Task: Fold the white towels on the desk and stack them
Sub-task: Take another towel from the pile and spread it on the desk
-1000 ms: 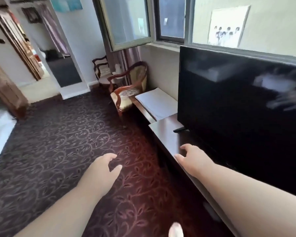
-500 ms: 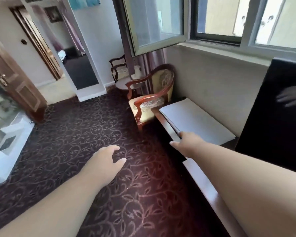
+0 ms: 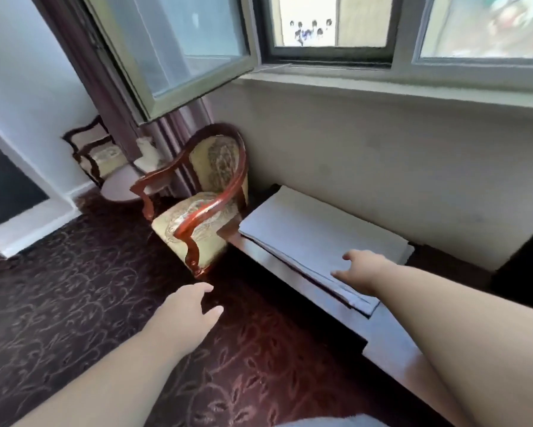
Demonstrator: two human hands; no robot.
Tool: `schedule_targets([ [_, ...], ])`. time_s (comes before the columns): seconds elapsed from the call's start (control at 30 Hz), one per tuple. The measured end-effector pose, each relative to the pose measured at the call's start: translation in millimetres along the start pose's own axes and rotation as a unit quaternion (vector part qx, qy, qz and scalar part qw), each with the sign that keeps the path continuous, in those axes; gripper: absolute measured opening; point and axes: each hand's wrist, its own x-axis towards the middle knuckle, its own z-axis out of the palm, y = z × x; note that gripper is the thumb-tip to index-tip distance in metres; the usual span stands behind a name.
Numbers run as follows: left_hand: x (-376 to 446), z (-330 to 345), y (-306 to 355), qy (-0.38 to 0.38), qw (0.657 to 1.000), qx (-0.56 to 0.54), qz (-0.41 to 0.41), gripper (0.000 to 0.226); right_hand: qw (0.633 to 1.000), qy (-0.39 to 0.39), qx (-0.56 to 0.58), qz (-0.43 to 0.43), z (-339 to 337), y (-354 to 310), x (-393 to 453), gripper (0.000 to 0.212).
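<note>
Neither of your hands has a grip on anything: your right hand (image 3: 362, 270) hangs slack, fingers loosely spread, over the near corner of the flat stack of white towels (image 3: 317, 238), and whether the fingertips touch the cloth cannot be told. Your left hand (image 3: 187, 309) is wide and relaxed, thumb out, over the carpet and well apart from the towels.

The towels lie spread flat on the dark, glossy wooden desk (image 3: 391, 346) under the window, their layered edges showing along the front side. No writing or label can be read anywhere; the pale sheet behind the window glass (image 3: 308, 29) shows only small dark figures.

Half a second ago your right hand was at the desk's front edge, short of the towels; now it has come over the stack. The black screen that filled the right side has slid almost out of view, and the left hand has kept its open pose.

The towel cloth looks smooth and matte, rectangular in outline. Just beside the desk's far end stands a curved red-brown wooden armchair with cream floral upholstery (image 3: 203, 208). The floor is a dark maroon carpet with a pale vine pattern (image 3: 58, 291).
</note>
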Motion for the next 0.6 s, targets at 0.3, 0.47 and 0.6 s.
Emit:
schedule_targets([
  [0.3,212,37,40,-0.135,0.939,0.236,0.210,0.055,0.972,-0.006,0.109,0.211,48,86,70,0.065],
  [0.47,326,61,100,-0.155,0.924,0.234,0.261,0.055,0.940,0.013,0.182,0.287,15,126,173,0.068],
  [0.6,387,100,133,-0.179,0.937,0.165,0.252,0.053,0.932,0.026,0.219,0.287,17,126,240,0.077],
])
